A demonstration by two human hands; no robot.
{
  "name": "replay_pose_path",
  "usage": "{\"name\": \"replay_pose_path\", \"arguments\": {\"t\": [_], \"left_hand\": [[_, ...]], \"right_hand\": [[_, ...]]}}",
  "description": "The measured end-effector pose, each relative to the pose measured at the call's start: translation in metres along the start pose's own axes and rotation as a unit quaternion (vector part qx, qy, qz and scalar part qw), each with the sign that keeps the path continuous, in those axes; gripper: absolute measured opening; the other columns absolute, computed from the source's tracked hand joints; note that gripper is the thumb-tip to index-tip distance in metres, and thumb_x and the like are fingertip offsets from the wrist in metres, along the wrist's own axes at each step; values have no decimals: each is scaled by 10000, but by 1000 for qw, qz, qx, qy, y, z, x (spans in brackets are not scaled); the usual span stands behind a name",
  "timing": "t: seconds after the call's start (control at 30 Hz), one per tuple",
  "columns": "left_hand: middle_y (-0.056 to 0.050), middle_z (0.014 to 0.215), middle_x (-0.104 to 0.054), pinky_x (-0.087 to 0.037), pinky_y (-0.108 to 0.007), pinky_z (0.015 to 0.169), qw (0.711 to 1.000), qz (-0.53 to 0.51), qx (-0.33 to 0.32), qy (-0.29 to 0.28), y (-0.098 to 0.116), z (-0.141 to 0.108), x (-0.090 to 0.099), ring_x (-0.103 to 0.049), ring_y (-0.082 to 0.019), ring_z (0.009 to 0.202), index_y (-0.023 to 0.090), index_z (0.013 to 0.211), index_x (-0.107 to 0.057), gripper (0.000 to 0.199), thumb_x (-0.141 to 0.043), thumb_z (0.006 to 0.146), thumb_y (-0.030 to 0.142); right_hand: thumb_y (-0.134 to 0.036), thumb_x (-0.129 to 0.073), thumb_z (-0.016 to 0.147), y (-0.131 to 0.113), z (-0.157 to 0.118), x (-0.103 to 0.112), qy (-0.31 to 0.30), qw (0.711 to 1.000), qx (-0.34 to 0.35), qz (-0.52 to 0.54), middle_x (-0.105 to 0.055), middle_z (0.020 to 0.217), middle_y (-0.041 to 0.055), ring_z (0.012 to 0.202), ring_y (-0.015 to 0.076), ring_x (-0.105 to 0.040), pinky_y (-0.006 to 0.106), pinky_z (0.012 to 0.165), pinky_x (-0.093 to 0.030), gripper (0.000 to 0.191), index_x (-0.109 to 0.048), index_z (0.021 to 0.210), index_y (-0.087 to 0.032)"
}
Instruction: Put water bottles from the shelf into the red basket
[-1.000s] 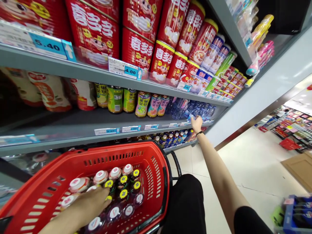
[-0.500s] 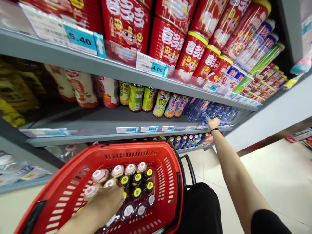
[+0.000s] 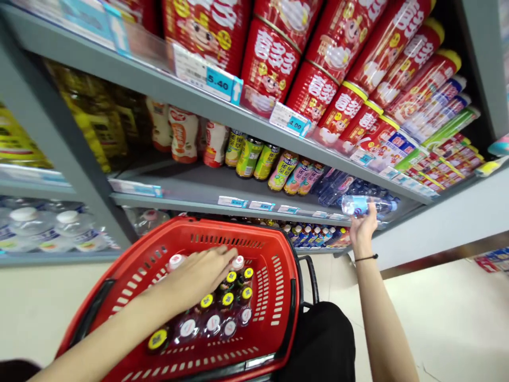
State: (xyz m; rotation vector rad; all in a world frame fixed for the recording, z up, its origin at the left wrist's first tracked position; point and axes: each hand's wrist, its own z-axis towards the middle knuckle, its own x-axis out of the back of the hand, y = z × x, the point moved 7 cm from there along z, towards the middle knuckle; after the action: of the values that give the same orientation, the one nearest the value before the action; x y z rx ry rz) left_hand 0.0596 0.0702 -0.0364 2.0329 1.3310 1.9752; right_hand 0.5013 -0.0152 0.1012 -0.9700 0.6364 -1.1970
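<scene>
Since the right hand [image 3: 362, 232] holds the clear water bottle [image 3: 360, 205] sideways, fingers clamped from below, a loose hold could drop it onto the shelf [image 3: 199, 201]; the left hand [image 3: 202, 273] lies fingers apart on bottle caps [image 3: 228, 300] in the red shopping basket [image 3: 293, 318].

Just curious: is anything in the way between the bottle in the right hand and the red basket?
Nothing blocks the air between the clear plastic water bottle in the right hand and the red plastic basket. Inside it, the left hand lies over yellow-capped bottles.
</scene>
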Motion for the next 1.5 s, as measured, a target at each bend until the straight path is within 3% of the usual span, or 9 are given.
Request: {"name": "replay_pose_path", "arguments": {"t": [0.1, 0.2, 0.3, 0.37, 0.5, 0.63, 0.77, 0.9, 1.5], "left_hand": [[-182, 1436, -564, -508, -487, 1013, 996, -47, -1, 79, 5, -3, 25, -640, -339, 1222, 169, 1365, -557, 463, -285, 1033, 341], [-166, 1414, -582, -468, -474, 1093, 985, -105, -2, 139, 6, -13, 40, -607, -316, 1271, 149, 1374, -530, 477, -282, 1049, 396], [-157, 1610, -422, -333, -477, 1231, 974, -173, -9, 146, 9, -23, 43, -415, -307, 1487, 158, 1549, -366, 629, -361, 1041, 528], [-155, 1708, -243, -248, -500, 1276, 967, -223, -26, 124, 14, -26, 39, -270, -317, 1568, 167, 1631, -213, 799, -449, 1003, 602], [-173, 1562, -500, -411, -499, 1189, 902, -412, -81, 102, 22, -22, 28, -526, -311, 1399, 154, 1527, -415, 697, -564, 976, 553], [-110, 1240, -710, -588, -394, 965, 807, -573, -96, 107, 22, -16, 24, -703, -241, 1104, 149, 1323, -557, 520, -695, 919, 445], [-89, 1199, -702, -590, -359, 944, 782, -588, -94, 186, 15, -16, 41, -694, -234, 1107, 161, 1287, -564, 549, -804, 837, 365], [-90, 1184, -702, -566, -377, 982, 762, -599, -57, 240, 5, -13, 47, -694, -226, 1065, 149, 1280, -556, 559, -810, 831, 365], [-141, 1499, -571, -528, -445, 1107, 826, -500, -158, 206, 34, -31, 48, -616, -306, 1308, 185, 1544, -380, 825, -793, 835, 270]], "right_hand": [[-602, -443, 893, -11, -52, -21, -87, 967, -127, 203, -697, 1144, 113, 1057, 209, -701, 376, 900, -618, 524, -642, 1132, -181], [-519, -543, 874, -24, -128, -58, -214, 832, -328, 392, -686, 932, 66, 794, 152, -678, 270, 712, -620, 428, -672, 1099, -179], [-546, -516, 913, -50, -214, -93, -408, 700, -436, 392, -639, 777, 14, 514, 116, -540, 208, 445, -491, 461, -656, 1173, -192], [-647, -521, 881, -60, -267, -106, -504, 650, -459, 337, -653, 750, 38, 475, 153, -536, 257, 394, -465, 541, -665, 1126, -186], [-767, -565, 778, -59, -347, -118, -602, 587, -480, 251, -643, 673, 65, 583, 255, -627, 336, 437, -509, 628, -688, 979, -184], [-837, -477, 792, -44, -374, -117, -581, 591, -504, 245, -648, 673, 95, 660, 295, -650, 376, 476, -530, 696, -702, 878, -185], [-687, -631, 827, -32, -371, -114, -500, 635, -516, 284, -691, 802, 99, 679, 241, -640, 335, 522, -521, 544, -736, 936, -164], [-615, -741, 802, -35, -381, -115, -499, 614, -524, 316, -701, 872, 88, 662, 190, -619, 288, 539, -487, 489, -761, 977, -159], [-868, -529, 816, -35, -388, -101, -528, 593, -524, 309, -583, 590, 27, 408, 147, -490, 269, 391, -379, 739, -699, 807, -148]]}}
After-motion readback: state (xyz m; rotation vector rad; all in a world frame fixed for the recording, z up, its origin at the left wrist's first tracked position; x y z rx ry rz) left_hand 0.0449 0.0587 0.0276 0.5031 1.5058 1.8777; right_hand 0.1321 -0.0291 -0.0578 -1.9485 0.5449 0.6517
